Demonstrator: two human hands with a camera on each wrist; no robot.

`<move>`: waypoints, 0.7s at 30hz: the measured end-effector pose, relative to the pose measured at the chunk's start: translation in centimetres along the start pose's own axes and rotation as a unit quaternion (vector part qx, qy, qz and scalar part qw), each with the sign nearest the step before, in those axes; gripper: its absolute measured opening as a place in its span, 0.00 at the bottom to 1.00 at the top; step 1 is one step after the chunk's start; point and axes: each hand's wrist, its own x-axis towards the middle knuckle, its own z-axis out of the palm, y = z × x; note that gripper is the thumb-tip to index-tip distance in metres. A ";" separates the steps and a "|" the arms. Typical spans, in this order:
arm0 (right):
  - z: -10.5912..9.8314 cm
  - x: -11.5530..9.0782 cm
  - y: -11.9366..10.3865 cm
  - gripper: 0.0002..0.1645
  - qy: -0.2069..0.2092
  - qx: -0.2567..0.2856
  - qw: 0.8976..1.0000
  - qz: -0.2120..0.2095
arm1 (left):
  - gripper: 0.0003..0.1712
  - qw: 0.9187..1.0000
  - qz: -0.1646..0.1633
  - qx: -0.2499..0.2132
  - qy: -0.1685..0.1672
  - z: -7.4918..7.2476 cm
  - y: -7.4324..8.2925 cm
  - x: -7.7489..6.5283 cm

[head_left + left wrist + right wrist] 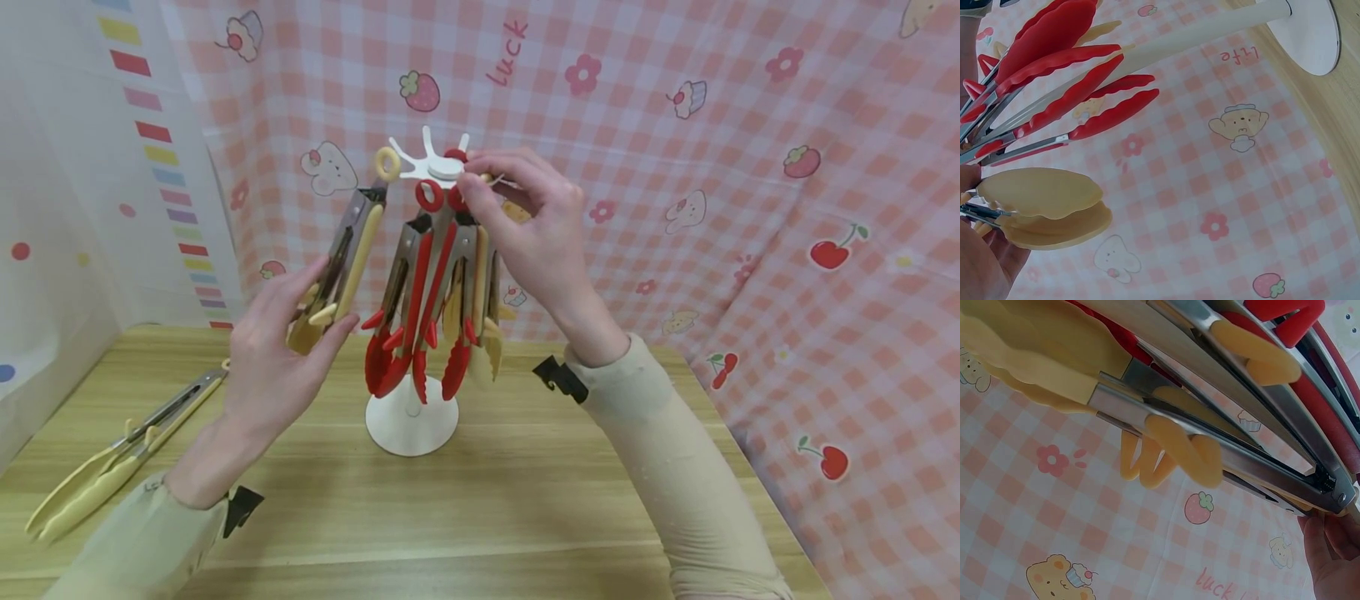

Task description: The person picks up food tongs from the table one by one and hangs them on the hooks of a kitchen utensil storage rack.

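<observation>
A white rack (445,169) with several curved hooks holds red tongs (422,283) and yellow tongs (481,267) by their end rings. At the rack's left, my left hand (273,350) grips another pair of yellow tongs (360,258) between thumb and fingers, heads down and ring up beside a hook. Their scalloped yellow heads (1047,194) stick out past the fingers in the left wrist view. My right hand (532,208) pinches a hook at the rack's right side, by a yellow ring; the fingers partly hide it. Just beneath hang yellow tongs (1166,437) in the right wrist view.
Another pair of yellow tongs (127,458) lies on the wooden table (487,508) at the left. The rack's round white base (412,429) stands mid-table. Behind and to the right hangs a pink checked cloth (637,125).
</observation>
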 end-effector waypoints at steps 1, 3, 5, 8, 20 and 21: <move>0.0 0.0 0.0 0.12 0.000 -0.001 1.000 0.000 | 0.43 1.000 -0.001 0.000 0.000 0.0 0.0 0.0; 0.0 0.0 0.0 0.12 0.000 -0.002 1.000 0.000 | 0.43 1.000 -0.001 -0.002 0.000 0.1 -0.1 0.0; 0.0 0.0 0.0 0.12 0.000 -0.003 1.000 0.000 | 0.43 1.000 0.000 -0.002 0.002 0.1 -0.1 0.0; 0.0 0.0 0.0 0.12 0.000 -0.003 1.000 0.000 | 0.42 1.000 0.003 0.001 0.001 0.1 -0.2 0.0; 0.0 0.0 -0.1 0.12 0.002 -0.002 1.000 0.005 | 0.41 1.000 0.004 0.000 -0.003 0.5 -0.3 -0.1; 0.0 0.0 -0.1 0.12 0.001 -0.003 1.000 0.005 | 0.41 1.000 0.003 0.001 -0.004 0.5 -0.3 -0.1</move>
